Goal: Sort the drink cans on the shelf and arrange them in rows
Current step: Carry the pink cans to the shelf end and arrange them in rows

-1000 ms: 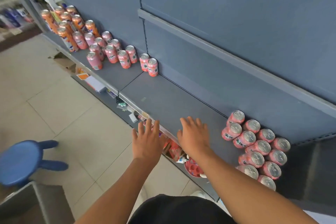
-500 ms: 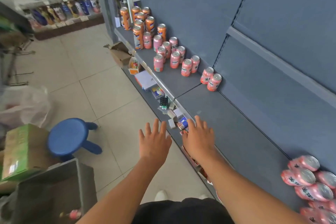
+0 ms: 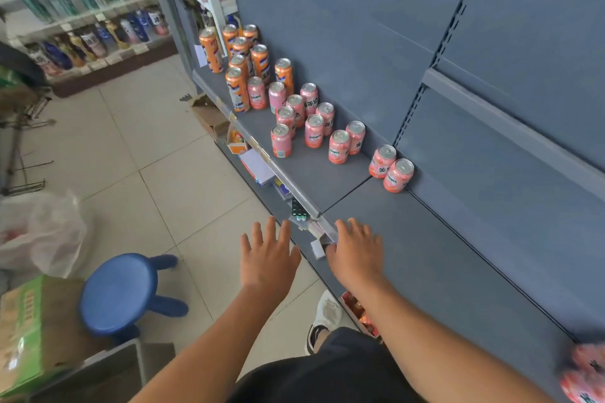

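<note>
- Two bare hands hover apart with fingers spread and hold nothing: the left hand (image 3: 268, 255) over the floor tiles, the right hand (image 3: 357, 252) above the near edge of the shelf (image 3: 425, 255).
- Far along the shelf stands a loose cluster of pink cans (image 3: 314, 131), with taller orange cans (image 3: 237, 88) beyond.
- All stand upright, long axis vertical, tops up.
- Near right, blurred cans (image 3: 586, 376) sit on the same shelf.
</note>
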{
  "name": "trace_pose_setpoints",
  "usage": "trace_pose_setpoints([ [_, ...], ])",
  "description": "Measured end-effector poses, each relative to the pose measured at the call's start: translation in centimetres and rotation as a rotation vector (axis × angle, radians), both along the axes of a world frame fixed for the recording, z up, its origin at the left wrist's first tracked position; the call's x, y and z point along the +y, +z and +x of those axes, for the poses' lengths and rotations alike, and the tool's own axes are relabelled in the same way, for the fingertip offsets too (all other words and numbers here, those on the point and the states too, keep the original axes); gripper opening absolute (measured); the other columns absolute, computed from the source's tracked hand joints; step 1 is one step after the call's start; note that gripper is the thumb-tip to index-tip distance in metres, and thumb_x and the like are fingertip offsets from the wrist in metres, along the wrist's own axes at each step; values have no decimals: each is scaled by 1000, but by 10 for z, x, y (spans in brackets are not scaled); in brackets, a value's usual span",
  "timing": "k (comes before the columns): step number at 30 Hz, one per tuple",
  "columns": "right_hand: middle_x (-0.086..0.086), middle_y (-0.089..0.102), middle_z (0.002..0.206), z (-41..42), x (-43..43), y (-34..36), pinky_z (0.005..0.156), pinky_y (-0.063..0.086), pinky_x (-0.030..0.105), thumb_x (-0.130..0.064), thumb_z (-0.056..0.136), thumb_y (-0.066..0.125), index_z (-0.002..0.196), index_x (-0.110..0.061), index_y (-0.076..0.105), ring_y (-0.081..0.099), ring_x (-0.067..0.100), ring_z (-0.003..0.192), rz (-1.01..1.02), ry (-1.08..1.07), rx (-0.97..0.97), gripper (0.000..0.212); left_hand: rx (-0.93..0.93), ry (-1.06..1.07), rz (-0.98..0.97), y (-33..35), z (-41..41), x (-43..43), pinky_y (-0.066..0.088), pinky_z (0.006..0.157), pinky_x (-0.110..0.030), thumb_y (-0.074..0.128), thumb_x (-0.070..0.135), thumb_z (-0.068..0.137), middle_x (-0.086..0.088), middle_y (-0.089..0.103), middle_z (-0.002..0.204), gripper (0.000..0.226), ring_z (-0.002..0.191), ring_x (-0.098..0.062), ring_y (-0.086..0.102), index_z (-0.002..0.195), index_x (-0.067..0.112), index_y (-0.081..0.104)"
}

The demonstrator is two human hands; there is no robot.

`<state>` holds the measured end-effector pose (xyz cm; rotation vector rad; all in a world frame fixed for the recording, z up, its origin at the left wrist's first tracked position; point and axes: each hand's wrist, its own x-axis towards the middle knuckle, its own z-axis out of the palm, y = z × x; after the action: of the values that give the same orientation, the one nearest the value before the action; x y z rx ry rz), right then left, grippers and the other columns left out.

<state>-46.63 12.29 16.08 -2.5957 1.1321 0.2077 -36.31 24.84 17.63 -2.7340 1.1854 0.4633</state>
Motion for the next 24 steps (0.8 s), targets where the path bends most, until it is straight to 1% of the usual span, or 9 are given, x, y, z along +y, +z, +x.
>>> trace_pose_setpoints([
  [3, 2, 52, 126, 22, -33, -8, 87, 37, 39, -30, 96, 47, 127, -22, 48, 48, 26, 114, 49, -20, 5, 32, 2, -54, 49, 2, 28, -32, 15, 120, -51, 22, 49, 104, -4, 14, 161, 57, 148, -33, 13, 153, 24, 8],
  [7, 2, 49, 133, 50, -70, -16, 89, 37, 38, -29, 94, 46, 132, -21, 47, 48, 27, 118, 104, -66, 1, 39, -1, -122, 69, 2, 63, -73, 21, 117, -50, 24, 48, 104, 0, 23, 157, 53, 145, -28, 20, 151, 26, 14],
  [12, 1, 47, 138, 62, -103, -24, 94, 38, 39, -32, 96, 47, 139, -21, 41, 46, 25, 122, 184, -186, -9, 45, 36, -237, 16, -3, 90, -126, 27, 113, -40, 27, 46, 103, 5, 33, 152, 50, 138, -22, 31, 149, 26, 25],
  [15, 2, 48, 138, 62, -123, -35, 92, 37, 39, -28, 94, 46, 140, -21, 42, 47, 26, 121, 213, -297, 12, 47, 71, -317, 3, -13, 103, -157, 29, 110, -40, 30, 46, 102, 6, 37, 150, 48, 139, -21, 31, 146, 27, 31],
  [18, 4, 46, 139, 63, -137, -44, 95, 37, 39, -27, 95, 46, 141, -20, 41, 46, 28, 123, 249, -426, 46, 47, 136, -421, 37, -31, 116, -186, 27, 113, -41, 32, 44, 102, 7, 34, 151, 49, 140, -22, 28, 148, 26, 28],
  [22, 5, 44, 141, 70, -148, -57, 97, 39, 39, -28, 97, 45, 145, -19, 35, 47, 28, 124, 296, -606, 31, 50, 231, -586, -6, -52, 131, -223, 32, 110, -42, 40, 39, 99, 5, 42, 146, 48, 133, -22, 37, 144, 22, 36],
  [24, 5, 44, 142, 77, -150, -62, 97, 40, 39, -27, 97, 46, 146, -18, 33, 49, 29, 123, 325, -673, 29, 52, 312, -676, -29, -59, 137, -240, 33, 108, -41, 44, 35, 99, 3, 45, 145, 47, 132, -23, 41, 143, 19, 41],
])
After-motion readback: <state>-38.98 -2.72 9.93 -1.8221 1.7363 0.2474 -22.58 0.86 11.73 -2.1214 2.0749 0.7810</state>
